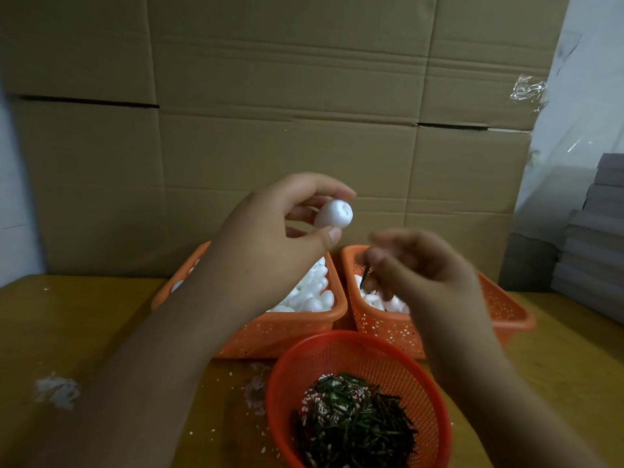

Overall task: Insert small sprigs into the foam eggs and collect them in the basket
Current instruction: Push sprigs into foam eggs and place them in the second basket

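Observation:
My left hand (287,224) holds a white foam egg (333,214) between thumb and fingertips, raised above the baskets. My right hand (418,265), blurred, pinches a thin dark sprig (365,278) just below and to the right of the egg, apart from it. A round orange basket (435,430) at the front holds a heap of dark green and brown sprigs (354,420). Behind it, a rectangular orange basket (287,329) on the left is full of plain foam eggs (314,295). A second orange basket (506,312) on the right holds several eggs (381,300).
The baskets stand on a yellow wooden table (84,325) strewn with white foam crumbs (57,390). A wall of cardboard (270,113) stands close behind. A stack of grey boards (597,251) sits at the right edge.

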`<control>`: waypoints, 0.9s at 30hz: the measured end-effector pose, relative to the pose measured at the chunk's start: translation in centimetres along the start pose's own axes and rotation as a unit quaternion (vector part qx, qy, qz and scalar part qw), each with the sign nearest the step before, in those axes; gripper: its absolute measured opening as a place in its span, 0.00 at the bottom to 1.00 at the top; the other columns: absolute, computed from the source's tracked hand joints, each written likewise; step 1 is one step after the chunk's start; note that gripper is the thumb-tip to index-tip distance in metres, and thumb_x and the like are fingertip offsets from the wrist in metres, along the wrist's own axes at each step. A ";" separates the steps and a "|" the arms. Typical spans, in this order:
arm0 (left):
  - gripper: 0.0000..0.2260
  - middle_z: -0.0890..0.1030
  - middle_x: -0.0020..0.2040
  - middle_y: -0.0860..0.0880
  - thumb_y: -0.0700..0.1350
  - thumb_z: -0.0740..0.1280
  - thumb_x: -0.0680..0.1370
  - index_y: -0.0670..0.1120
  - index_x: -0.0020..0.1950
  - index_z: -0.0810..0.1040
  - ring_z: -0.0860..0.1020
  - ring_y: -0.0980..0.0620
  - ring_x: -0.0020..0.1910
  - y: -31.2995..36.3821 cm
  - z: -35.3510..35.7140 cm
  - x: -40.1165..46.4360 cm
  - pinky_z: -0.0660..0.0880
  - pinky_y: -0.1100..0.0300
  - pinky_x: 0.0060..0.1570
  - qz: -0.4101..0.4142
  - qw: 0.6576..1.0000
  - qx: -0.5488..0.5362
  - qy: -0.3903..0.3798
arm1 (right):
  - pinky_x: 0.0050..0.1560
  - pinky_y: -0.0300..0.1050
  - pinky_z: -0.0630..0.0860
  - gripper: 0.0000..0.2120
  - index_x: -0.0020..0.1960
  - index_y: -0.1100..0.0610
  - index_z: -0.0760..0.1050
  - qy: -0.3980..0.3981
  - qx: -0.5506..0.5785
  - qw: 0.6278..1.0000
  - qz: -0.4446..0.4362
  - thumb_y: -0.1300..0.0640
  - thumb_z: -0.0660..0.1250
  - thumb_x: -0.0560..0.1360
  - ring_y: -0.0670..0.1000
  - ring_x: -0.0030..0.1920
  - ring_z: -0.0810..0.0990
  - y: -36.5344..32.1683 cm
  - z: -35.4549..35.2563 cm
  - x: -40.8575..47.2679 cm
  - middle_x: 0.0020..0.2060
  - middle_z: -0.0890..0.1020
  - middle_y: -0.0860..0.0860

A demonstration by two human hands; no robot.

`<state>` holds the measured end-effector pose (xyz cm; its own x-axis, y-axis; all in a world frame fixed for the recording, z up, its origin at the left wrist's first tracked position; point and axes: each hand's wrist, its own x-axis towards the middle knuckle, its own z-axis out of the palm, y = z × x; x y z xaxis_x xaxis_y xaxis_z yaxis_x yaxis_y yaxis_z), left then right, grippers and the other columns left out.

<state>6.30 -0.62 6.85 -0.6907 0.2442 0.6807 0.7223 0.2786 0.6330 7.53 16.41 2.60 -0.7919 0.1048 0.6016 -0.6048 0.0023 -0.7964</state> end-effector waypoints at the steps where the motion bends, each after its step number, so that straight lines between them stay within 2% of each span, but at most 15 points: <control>1: 0.14 0.82 0.51 0.61 0.40 0.71 0.76 0.61 0.52 0.80 0.79 0.65 0.52 -0.1 0.0 0.0 0.77 0.62 0.54 -0.005 1.000 0.001 -0.005 | 0.32 0.35 0.75 0.07 0.49 0.59 0.78 0.023 0.044 0.999 -0.010 0.68 0.68 0.73 0.45 0.30 0.80 -0.5 -0.2 0.0 0.34 0.85 0.53; 5: 0.14 0.81 0.50 0.63 0.40 0.71 0.76 0.59 0.53 0.79 0.79 0.65 0.50 -0.3 0.2 0.0 0.77 0.66 0.51 -0.025 0.999 0.005 -0.038 | 0.40 0.37 0.79 0.07 0.50 0.59 0.77 0.067 0.131 0.988 -0.038 0.67 0.66 0.74 0.49 0.39 0.85 -1.8 -0.5 -0.1 0.41 0.86 0.55; 12: 0.11 0.82 0.50 0.60 0.42 0.72 0.74 0.57 0.51 0.78 0.79 0.65 0.50 -0.5 0.4 0.0 0.77 0.56 0.56 -0.041 0.998 0.020 -0.053 | 0.41 0.37 0.79 0.08 0.50 0.59 0.77 0.065 0.121 0.989 -0.056 0.69 0.65 0.75 0.50 0.41 0.85 -2.0 0.0 -0.4 0.42 0.86 0.56; 18: 0.09 0.83 0.49 0.60 0.43 0.72 0.74 0.56 0.50 0.80 0.80 0.65 0.49 -0.4 0.4 0.1 0.76 0.67 0.51 -0.032 0.998 0.015 -0.061 | 0.41 0.36 0.79 0.07 0.48 0.60 0.77 0.070 0.099 0.991 -0.049 0.70 0.66 0.75 0.49 0.39 0.85 -1.6 0.3 -0.5 0.41 0.86 0.54; 21: 0.09 0.83 0.48 0.58 0.43 0.73 0.73 0.55 0.51 0.80 0.80 0.65 0.49 -0.4 0.3 0.1 0.76 0.69 0.49 -0.031 0.997 0.006 -0.066 | 0.40 0.36 0.78 0.07 0.47 0.59 0.77 0.074 0.090 0.992 -0.056 0.69 0.66 0.75 0.48 0.39 0.85 -1.7 0.1 -0.5 0.41 0.86 0.54; 27: 0.08 0.84 0.47 0.57 0.44 0.73 0.73 0.54 0.50 0.81 0.81 0.62 0.48 -0.4 0.7 0.0 0.80 0.56 0.52 -0.033 0.996 -0.001 -0.080 | 0.43 0.35 0.78 0.06 0.46 0.60 0.77 0.069 0.052 0.994 -0.066 0.69 0.68 0.74 0.48 0.43 0.85 -1.1 0.8 -0.8 0.40 0.86 0.53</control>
<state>5.99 -0.12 6.34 -0.7333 0.3708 0.5698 0.6750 0.2971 0.6753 8.78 15.56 3.04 -0.6896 0.2454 0.6813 -0.7145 -0.0777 -0.6953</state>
